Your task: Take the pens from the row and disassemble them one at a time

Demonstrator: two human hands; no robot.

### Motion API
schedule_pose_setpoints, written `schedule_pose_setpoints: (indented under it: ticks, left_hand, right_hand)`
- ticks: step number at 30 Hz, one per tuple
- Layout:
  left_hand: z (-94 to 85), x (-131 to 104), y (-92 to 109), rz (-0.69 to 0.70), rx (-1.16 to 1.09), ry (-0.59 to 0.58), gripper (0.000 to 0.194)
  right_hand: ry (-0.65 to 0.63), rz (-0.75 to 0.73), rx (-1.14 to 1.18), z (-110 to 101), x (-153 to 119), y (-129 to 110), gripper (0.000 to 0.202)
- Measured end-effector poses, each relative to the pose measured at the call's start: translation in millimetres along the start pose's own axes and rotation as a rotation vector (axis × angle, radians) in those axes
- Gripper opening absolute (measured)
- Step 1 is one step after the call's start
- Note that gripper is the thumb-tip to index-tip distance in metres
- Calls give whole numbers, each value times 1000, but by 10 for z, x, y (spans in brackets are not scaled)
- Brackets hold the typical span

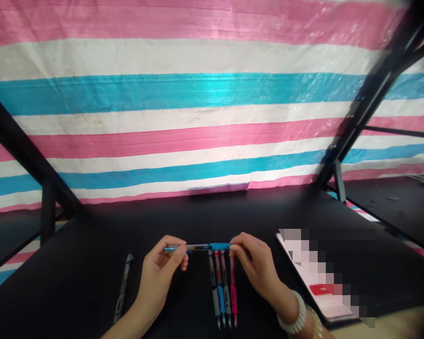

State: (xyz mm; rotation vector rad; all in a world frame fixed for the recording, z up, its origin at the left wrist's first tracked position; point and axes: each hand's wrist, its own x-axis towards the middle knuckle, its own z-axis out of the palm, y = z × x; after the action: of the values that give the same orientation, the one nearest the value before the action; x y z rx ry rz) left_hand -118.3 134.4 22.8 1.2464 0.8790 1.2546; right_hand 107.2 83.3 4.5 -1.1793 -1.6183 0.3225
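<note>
A blue pen with a clear barrel [198, 247] is held level above the black table, stretched between my two hands. My left hand [162, 263] is closed around its left end, thumb and fingers pinching it. At its other end, near the blue grip, the fingertips of my right hand [254, 261] pinch the pen. Just below it lies a row of several pens side by side, among them a blue-gripped pen [221, 294] and a pink pen [233, 292], tips toward me. Left of my left arm rests a lone grey and black pen [122, 289].
On the right of the black table [191, 212] lies a flat device with a lit screen [330, 308], partly blurred out by blocks. Dark metal frame posts [349, 127] slant up on both sides. Behind hangs a pink, white and blue striped sheet [198, 94].
</note>
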Motion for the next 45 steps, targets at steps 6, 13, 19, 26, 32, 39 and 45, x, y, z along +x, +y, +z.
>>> schedule_pose_setpoints:
  ticks: [6, 13, 19, 26, 32, 39, 45]
  left_hand:
    - [5, -8, 26, -13, -19, 20, 25]
    - [11, -1, 4, -18, -36, 16, 25]
    - [-7, -10, -40, -8, -32, 22, 25]
    - [-29, -18, -75, 8, 23, 17, 22]
    - [-14, -1, -52, -4, -2, 27, 23]
    - [-23, -9, -65, -18, -15, 19, 25]
    - [-34, -13, -75, 23, -10, 5, 23]
  right_hand:
    - [15, -25, 3, 19, -15, 1, 24]
    - [-94, -94, -85, -22, 15, -67, 13]
    - [-112, -137, -128, -13, 12, -51, 13]
    - [-187, -95, -103, 0, -6, -83, 36]
    - [-172, -129, -111, -1, -12, -88, 23]
    - [-249, -122, -79, -5, -18, -78, 36]
    - [-232, -95, -33, 12, -25, -73, 40]
